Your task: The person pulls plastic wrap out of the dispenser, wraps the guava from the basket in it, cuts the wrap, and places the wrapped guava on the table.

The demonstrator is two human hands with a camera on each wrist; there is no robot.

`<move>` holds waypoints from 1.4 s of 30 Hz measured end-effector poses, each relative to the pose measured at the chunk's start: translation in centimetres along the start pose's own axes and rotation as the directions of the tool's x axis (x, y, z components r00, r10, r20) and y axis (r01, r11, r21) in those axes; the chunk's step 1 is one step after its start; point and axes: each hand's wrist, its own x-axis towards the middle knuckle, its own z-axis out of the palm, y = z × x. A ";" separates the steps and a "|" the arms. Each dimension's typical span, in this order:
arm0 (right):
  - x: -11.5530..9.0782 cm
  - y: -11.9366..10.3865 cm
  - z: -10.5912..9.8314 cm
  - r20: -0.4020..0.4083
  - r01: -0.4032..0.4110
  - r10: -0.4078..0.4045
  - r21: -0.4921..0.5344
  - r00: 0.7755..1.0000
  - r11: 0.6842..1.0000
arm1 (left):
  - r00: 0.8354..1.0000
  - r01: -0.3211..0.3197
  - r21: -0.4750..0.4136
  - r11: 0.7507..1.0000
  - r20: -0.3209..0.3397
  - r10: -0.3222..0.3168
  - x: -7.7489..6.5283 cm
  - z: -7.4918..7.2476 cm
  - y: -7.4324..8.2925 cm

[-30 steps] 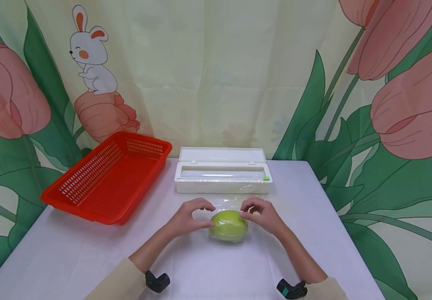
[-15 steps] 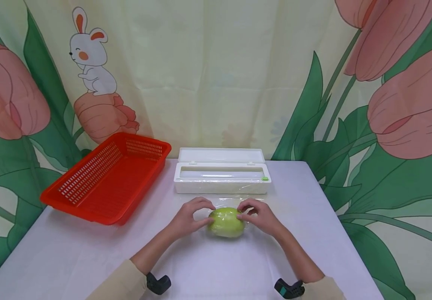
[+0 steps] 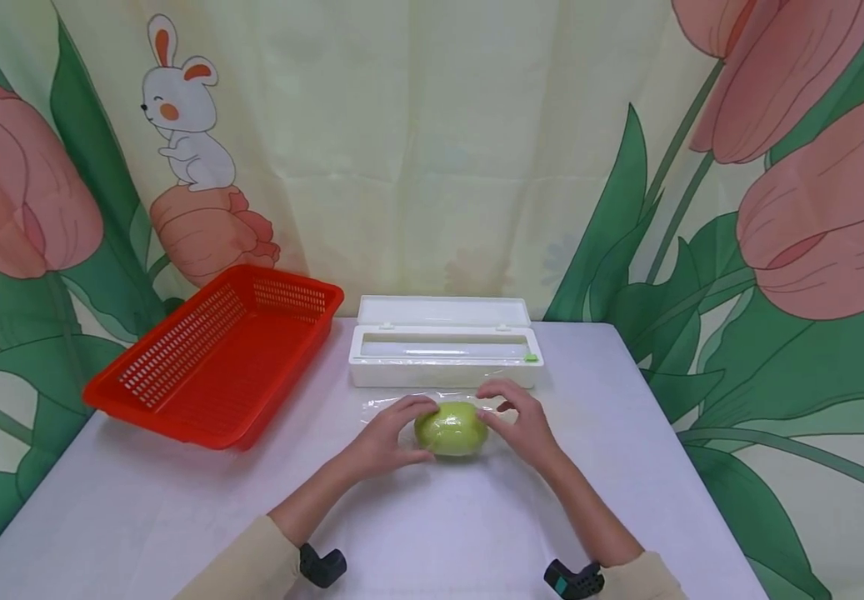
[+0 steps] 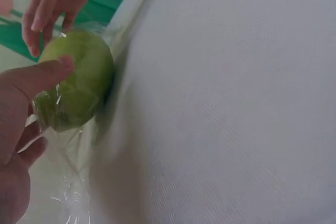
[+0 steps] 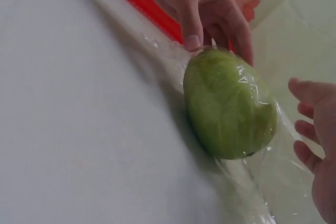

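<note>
A smooth green oval fruit [image 3: 451, 428], [image 5: 228, 106] lies on the white cloth, wrapped in clear cling film [image 4: 71, 166] that glints and creases over it. My left hand [image 3: 388, 435] holds its left end, thumb on the near side and fingers curled at the far side; the left wrist view has the thumb pressed to the film. At the fruit's other end is my right hand [image 3: 523, 423], fingers loosely spread. In the right wrist view a gap separates that hand [image 5: 323, 124] from the fruit. Loose film trails from the fruit toward the dispenser.
Behind the fruit stands a white cling film dispenser [image 3: 446, 374] with its lid up and a small green slider [image 3: 531, 357]. A red plastic basket [image 3: 282, 400] sits at the back left. A printed curtain [image 3: 439, 167] hangs behind the table.
The fruit has rolled away from me toward the dispenser, both hands moving with it. The right fingers, earlier pinching at the film by the fruit, have now come apart and off it.
</note>
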 end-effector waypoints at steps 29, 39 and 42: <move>0.7 2.1 1.0 0.273 -0.289 0.301 -0.085 0.914 0.954 | 0.981 0.182 -0.041 0.982 0.070 -0.179 2.0 0.2 -2.4; 1.5 2.8 1.8 0.232 -0.338 0.363 -0.140 0.902 0.931 | 0.956 0.293 -0.132 0.947 0.019 -0.293 2.5 0.2 -2.8; 1.8 2.6 2.0 0.206 -0.361 0.390 -0.166 0.898 0.918 | 0.955 0.290 -0.133 0.948 -0.016 -0.295 2.6 0.3 -3.0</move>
